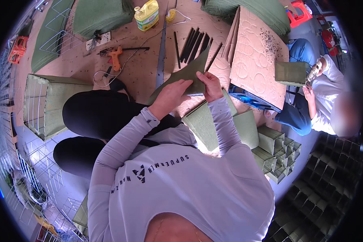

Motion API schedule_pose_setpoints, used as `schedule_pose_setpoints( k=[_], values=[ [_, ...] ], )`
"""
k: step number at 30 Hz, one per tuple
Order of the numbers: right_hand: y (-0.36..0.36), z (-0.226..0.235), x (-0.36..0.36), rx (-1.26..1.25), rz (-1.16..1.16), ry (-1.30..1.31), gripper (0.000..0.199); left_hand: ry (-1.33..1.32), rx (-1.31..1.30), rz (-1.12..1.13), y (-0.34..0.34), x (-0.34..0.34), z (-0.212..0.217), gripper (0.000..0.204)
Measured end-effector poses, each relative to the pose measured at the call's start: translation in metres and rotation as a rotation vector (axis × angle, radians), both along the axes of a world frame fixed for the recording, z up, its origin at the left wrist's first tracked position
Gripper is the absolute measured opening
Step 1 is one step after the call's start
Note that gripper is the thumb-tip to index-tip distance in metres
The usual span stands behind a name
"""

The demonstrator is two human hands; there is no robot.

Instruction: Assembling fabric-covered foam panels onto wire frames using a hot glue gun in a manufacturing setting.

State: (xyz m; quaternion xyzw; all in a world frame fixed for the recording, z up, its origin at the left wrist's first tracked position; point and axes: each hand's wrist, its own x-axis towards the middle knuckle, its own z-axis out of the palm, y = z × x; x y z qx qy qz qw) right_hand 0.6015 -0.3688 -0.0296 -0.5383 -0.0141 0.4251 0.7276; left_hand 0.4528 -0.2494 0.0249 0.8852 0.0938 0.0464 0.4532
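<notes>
Worktop [143,72] cardboard-covered, glue gun [116,60] left; green sheet [195,67] held near; co-worker [326,103] right.

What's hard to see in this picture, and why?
In the head view:
Green sheet: partly covered by the left hand.
Left thumb: hidden.
Upper-left green stack: cut off by the top edge.
Dark specks on cardboard: too small to identify.

And on the worktop [143,82], the glue gun [116,60] lies left of the sticks [195,45], the bottle [147,16] stands beyond it, the sheet [189,72] sits in left hand [171,97] and right hand [210,85], cardboard [256,60] to their right.
</notes>
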Motion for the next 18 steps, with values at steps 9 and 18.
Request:
schedule_pose_setpoints(
  k=[9,18],
  values=[
    [0.022,0.03,-0.002,0.017,0.014,0.203,0.023,-0.099,-0.549,0.047,0.018,0.0,-0.011,0.024],
    [0.026,0.046,-0.048,-0.124,-0.031,-0.424,0.059,-0.08,-0.814,0.307,0.03,0.002,-0.027,0.014]
  ],
)
